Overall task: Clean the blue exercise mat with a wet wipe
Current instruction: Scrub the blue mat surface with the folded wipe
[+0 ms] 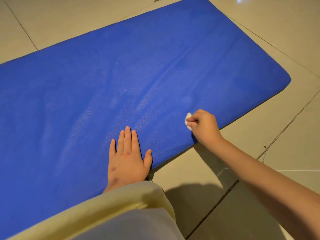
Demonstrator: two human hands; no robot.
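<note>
The blue exercise mat (121, 80) lies flat on a tiled floor and fills most of the view, with a shallow crease running along its middle. My left hand (128, 158) rests flat on the mat near its front edge, fingers straight and spread. My right hand (204, 127) grips a small bunched white wet wipe (188, 120) and holds it against the mat close to the front right edge. Only a little of the wipe shows past my curled fingers.
Beige floor tiles (259, 153) with dark grout lines surround the mat. My knee in pale cloth (131, 217) sits at the bottom, overlapping the mat's front edge. The mat's rounded right corner (287, 78) lies to the right.
</note>
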